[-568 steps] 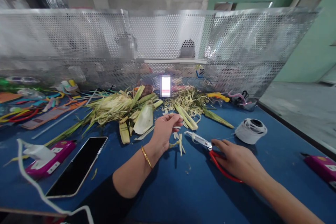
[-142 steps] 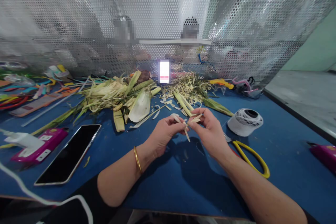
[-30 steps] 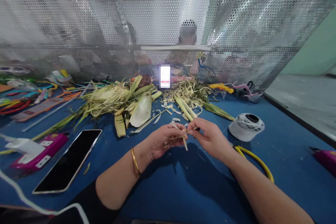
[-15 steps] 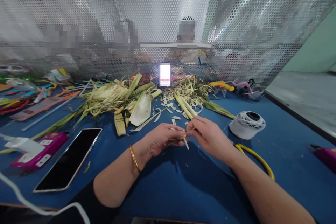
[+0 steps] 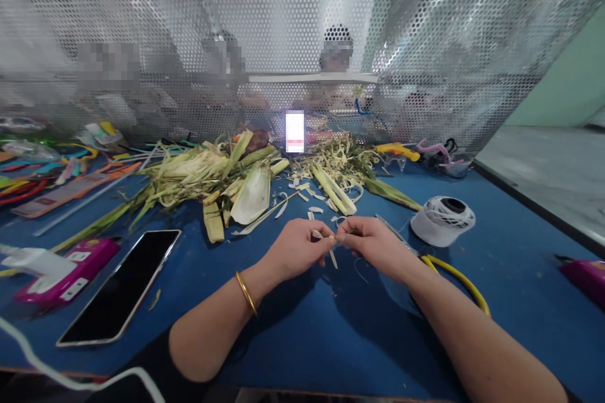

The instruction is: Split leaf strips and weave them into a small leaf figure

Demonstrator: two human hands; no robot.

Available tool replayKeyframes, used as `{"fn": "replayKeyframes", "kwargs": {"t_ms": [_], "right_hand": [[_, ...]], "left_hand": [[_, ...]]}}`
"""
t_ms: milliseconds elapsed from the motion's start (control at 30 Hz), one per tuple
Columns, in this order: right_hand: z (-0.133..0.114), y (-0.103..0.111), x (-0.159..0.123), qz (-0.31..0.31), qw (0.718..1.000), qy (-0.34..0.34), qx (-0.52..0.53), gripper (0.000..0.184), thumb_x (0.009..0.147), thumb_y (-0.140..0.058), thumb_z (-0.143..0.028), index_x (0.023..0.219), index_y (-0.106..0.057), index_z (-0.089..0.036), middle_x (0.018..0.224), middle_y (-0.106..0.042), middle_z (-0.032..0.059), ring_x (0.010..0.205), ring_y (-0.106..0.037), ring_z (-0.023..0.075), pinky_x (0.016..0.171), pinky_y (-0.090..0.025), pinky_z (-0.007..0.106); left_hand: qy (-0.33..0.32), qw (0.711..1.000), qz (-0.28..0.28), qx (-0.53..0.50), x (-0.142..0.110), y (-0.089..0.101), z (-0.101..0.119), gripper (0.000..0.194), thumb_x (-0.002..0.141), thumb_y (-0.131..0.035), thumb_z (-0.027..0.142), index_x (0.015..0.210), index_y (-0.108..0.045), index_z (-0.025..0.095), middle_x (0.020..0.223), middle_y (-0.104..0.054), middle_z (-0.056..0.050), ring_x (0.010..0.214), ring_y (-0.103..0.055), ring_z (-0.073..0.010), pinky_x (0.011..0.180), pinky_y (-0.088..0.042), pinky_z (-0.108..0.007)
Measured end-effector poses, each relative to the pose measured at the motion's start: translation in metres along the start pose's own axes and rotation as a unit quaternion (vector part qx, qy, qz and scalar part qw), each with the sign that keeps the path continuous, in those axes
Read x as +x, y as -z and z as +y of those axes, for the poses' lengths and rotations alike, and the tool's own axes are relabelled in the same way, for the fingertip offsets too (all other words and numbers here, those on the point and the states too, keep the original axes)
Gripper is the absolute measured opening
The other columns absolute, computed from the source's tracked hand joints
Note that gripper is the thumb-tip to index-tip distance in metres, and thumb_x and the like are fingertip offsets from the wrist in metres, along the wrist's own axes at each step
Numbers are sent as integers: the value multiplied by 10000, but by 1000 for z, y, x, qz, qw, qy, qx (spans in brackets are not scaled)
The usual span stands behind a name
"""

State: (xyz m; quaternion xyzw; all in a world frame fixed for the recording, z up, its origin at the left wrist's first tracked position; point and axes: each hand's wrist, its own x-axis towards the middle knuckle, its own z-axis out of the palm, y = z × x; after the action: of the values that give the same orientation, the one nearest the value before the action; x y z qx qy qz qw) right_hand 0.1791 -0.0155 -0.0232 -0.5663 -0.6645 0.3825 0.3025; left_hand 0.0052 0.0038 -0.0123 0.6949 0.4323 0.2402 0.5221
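My left hand (image 5: pixel 297 247) and my right hand (image 5: pixel 375 242) meet fingertip to fingertip just above the blue table (image 5: pixel 307 340). Both are closed in a pinch on a small bundle of pale leaf strips (image 5: pixel 331 247); one strip hangs down between them. A thin thread (image 5: pixel 360 267) trails below my right hand. A gold bangle (image 5: pixel 246 293) sits on my left wrist. Yellow-handled scissors (image 5: pixel 456 277) lie right behind my right wrist, partly hidden by it. A white spool of thread (image 5: pixel 443 220) stands to the right.
A heap of green and pale leaves (image 5: pixel 212 179) and cut strips (image 5: pixel 338 170) lies at the back. A black phone (image 5: pixel 120 286) and a pink box (image 5: pixel 66 271) lie left, another pink box (image 5: pixel 583 277) far right. A perforated metal screen (image 5: pixel 425 63) walls the back; people sit behind it.
Both hands have stayed together on the strip bundle, shifting slightly up and away; the fingers have drawn closer into a tighter pinch. A white cable at the lower left shifted in view.
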Motion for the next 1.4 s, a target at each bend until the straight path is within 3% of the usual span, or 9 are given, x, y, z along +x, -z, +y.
{"fn": "replayKeyframes", "kwargs": {"t_ms": [133,233,400,567,633,733,833,1100,1400], "right_hand": [[-3,6,0,48,990,131,-27,93,805,-544,-259,789,-611,-197,753,-629,4,709,-558,151,654,-416,270],[-3,9,-1,54,980,182,-53,101,821,-542,-245,778,-624,-204,779,-643,11,734,-571,154,672,-421,271],[-1,5,-2,69,986,115,-99,125,797,-540,-254,692,-582,-201,627,-577,-19,594,-507,136,545,-368,242],[0,3,1,76,990,95,-67,146,797,-538,-285,688,-584,-199,607,-575,-21,578,-521,136,537,-395,246],[0,10,-1,102,986,124,-41,133,799,-557,-297,847,-636,-203,752,-657,11,672,-587,157,623,-458,277],[1,31,-9,185,970,152,-43,311,797,-600,-311,1096,-624,-227,957,-696,52,828,-634,200,765,-491,345],[8,50,-22,233,956,145,-107,141,815,-596,-315,887,-680,-228,881,-701,59,823,-634,225,778,-483,366],[38,46,-39,20,946,117,-302,103,798,-604,-170,784,-680,-240,845,-676,26,761,-622,198,698,-426,324],[43,30,-31,15,928,129,-350,170,831,-462,-97,739,-552,-207,795,-603,48,749,-562,200,686,-390,317]], "left_hand": [[48,986,-8,-161,1,1,1,164,697,-667,304,695,-617,148,487,-554,24,425,-474,-83,440,-357,-194],[80,972,-31,-220,2,3,-1,195,648,-717,294,697,-606,141,540,-584,16,433,-482,-66,413,-337,-175],[83,972,-55,-212,1,3,-1,266,664,-728,368,766,-617,148,658,-643,-4,419,-493,-54,387,-333,-171],[63,985,-11,-157,-1,-1,1,245,703,-677,387,746,-610,156,643,-629,8,382,-449,-45,381,-321,-176],[58,985,16,-159,0,-1,1,210,703,-663,353,717,-614,150,608,-607,14,376,-415,-38,377,-299,-173],[65,980,39,-187,1,-1,2,174,695,-653,310,713,-633,139,606,-594,13,379,-378,-28,367,-245,-169],[88,971,48,-219,1,-1,3,170,688,-661,294,734,-640,132,631,-591,7,395,-371,-21,364,-195,-162],[111,961,20,-254,-1,-7,2,174,677,-692,282,740,-625,134,641,-594,4,393,-371,-17,366,-170,-164],[143,963,-9,-228,-5,-11,7,119,794,-621,241,762,-657,132,635,-631,-14,435,-469,-47,377,-285,-160]]}}
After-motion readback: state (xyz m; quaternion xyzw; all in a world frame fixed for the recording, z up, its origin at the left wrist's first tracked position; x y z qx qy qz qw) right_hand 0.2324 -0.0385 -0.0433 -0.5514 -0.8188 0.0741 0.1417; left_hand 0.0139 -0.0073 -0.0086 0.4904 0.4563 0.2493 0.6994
